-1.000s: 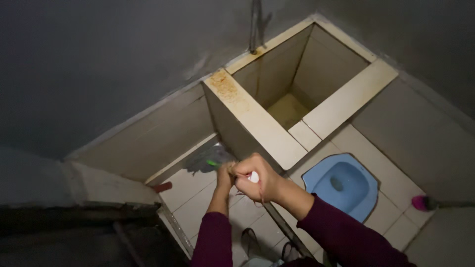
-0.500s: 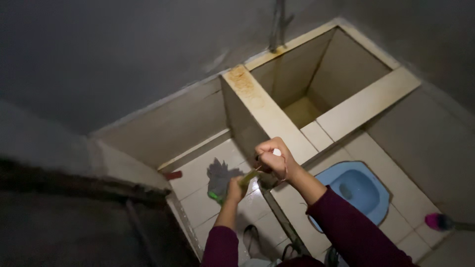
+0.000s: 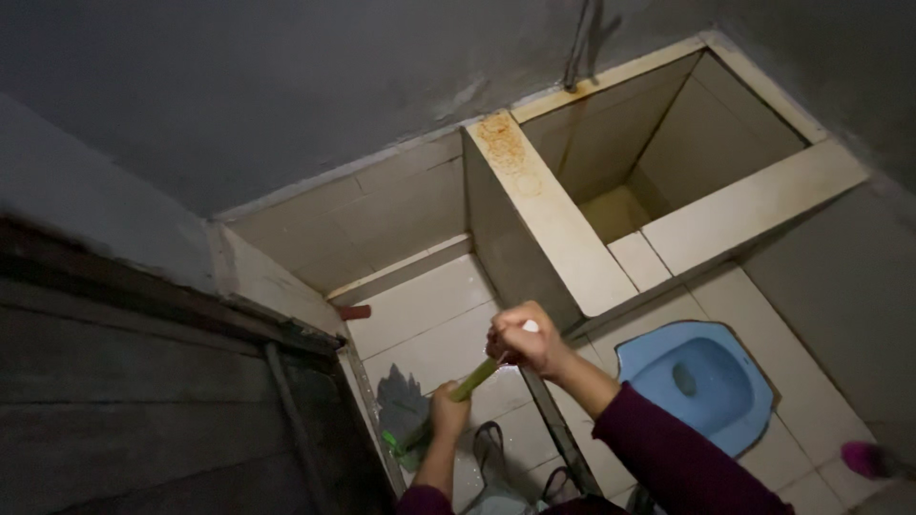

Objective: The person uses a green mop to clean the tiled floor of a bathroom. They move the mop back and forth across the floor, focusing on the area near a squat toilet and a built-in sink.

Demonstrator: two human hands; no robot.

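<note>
Two hands share one mop handle (image 3: 474,381) here: your right hand (image 3: 523,340) is closed in a fist around its upper end, by a white cap, and your left hand (image 3: 447,412) is wrapped around the green shaft lower down, fingers closed on it. The shaft slants down and to the left to a grey mop head (image 3: 401,404), whose soft strands lie spread on the pale floor tiles (image 3: 420,315) close against the dark door frame (image 3: 291,420). The handle looks thin, stiff and light, probably smooth plastic, so a spaced two-hand hold like yours gives the best leverage; the head looks limp and, if wet, will likely drag heavy. Glossy tiles look slippery underfoot. Beside you stands a tiled water basin (image 3: 572,257) with a rust-stained, flat rim and an empty square well, and to the right sits a smooth blue squat pan (image 3: 697,381) set into the floor.
</note>
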